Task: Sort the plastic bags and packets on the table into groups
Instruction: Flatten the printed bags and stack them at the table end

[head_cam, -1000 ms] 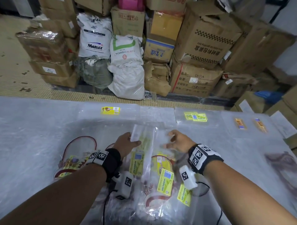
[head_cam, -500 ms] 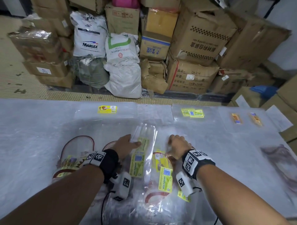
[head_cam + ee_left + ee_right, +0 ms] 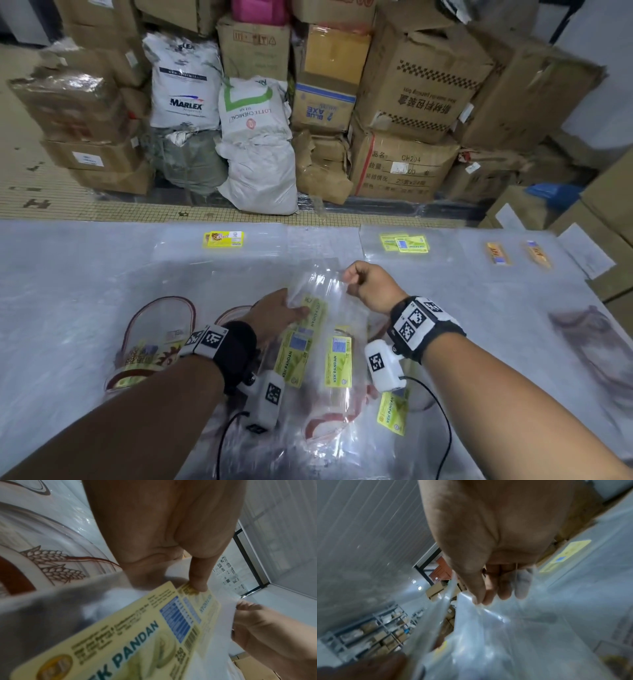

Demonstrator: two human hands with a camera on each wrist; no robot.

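Where the person's two forearms reach over the table (image 3: 61,274), a heap of clear plastic bags lies nearest the body, and the heap serves as the landmark here. On the heap's near right edge a bag with a yellow-green KEK PANDAN label (image 3: 392,413) lies flat. At the middle of the heap another such label (image 3: 338,361) shows, above a bag printed with a red oval (image 3: 323,419). On the heap's left side a bag with a red arch and a wheat drawing (image 3: 150,346) lies flat.

Above the middle of the heap the two hands share one clear pandan bag (image 3: 320,301), raised off the pile. The left hand (image 3: 274,313) grips its left side, thumb pressed onto the yellow label and the fingers tucked beneath the film. The right hand (image 3: 371,286) is curled into a fist, thumb and forefinger pinching the bag's upper right edge; the right wrist view shows the film bunched between thumb tip and fingers (image 3: 488,588).

Beyond the heap, along the table's far edge, separate groups lie flat: a bag with a bright yellow label (image 3: 224,239) to the far left, pandan-labelled bags (image 3: 404,243) straight beyond, and orange-labelled packets (image 3: 498,253) to the far right. Past the table stand cardboard boxes (image 3: 411,89) and white sacks (image 3: 255,137).
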